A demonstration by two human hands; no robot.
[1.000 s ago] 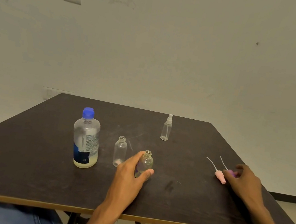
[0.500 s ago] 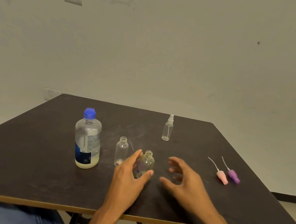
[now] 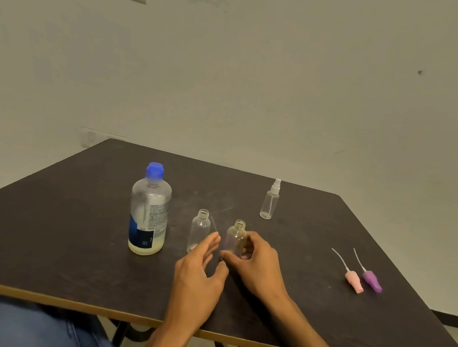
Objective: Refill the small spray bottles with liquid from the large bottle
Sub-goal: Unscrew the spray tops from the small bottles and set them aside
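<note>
The large clear bottle with a blue cap stands left of centre on the dark table, a little pale liquid at its bottom. Two small uncapped bottles stand to its right: a slim one and a rounder one. My right hand wraps its fingers around the rounder bottle. My left hand hovers just left of it, fingers apart, holding nothing. A third small bottle with its white sprayer on stands farther back.
A pink spray head and a purple spray head, each with a thin tube, lie on the table's right side. The table's front edge runs close to my lap. A wall stands behind the table.
My right hand left the spray heads, crossed to the middle and closed around the rounder bottle. My left hand let go of that bottle and drew slightly back.
</note>
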